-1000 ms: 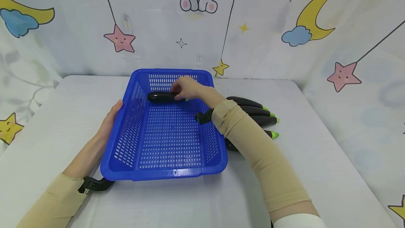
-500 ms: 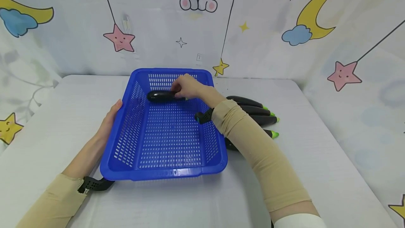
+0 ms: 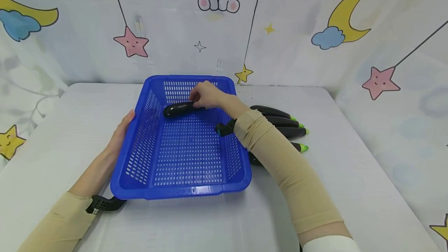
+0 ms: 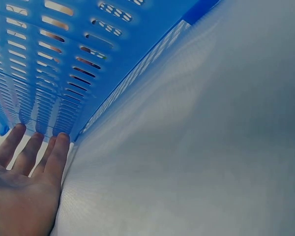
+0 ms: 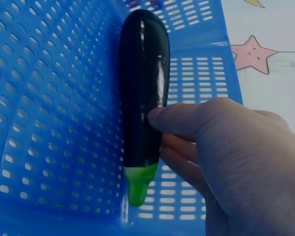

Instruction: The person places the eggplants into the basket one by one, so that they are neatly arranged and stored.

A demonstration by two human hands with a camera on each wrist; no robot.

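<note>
A glossy black eggplant (image 5: 143,88) with a green stem end lies along the far end inside the blue perforated basket (image 3: 187,189). My right hand (image 3: 207,95) reaches over the basket's right side and pinches the eggplant near its stem end. In the right wrist view, the thumb (image 5: 174,119) presses on the dark skin, with other fingers behind it. My left hand (image 3: 120,133) is at the basket's left outer side. Its fingers (image 4: 55,160) look straight in the left wrist view, tips against the slotted wall.
Several more eggplants (image 3: 280,122) with green ends lie on the white table (image 3: 336,174) right of the basket, partly hidden by the right forearm. A white patterned cloth (image 3: 168,30) stands behind the table, close to the basket's far rim.
The eggplant has turned slightly in the basket, its rounded left end swinging toward me. Both hands and the basket have stayed in nearly the same place.
</note>
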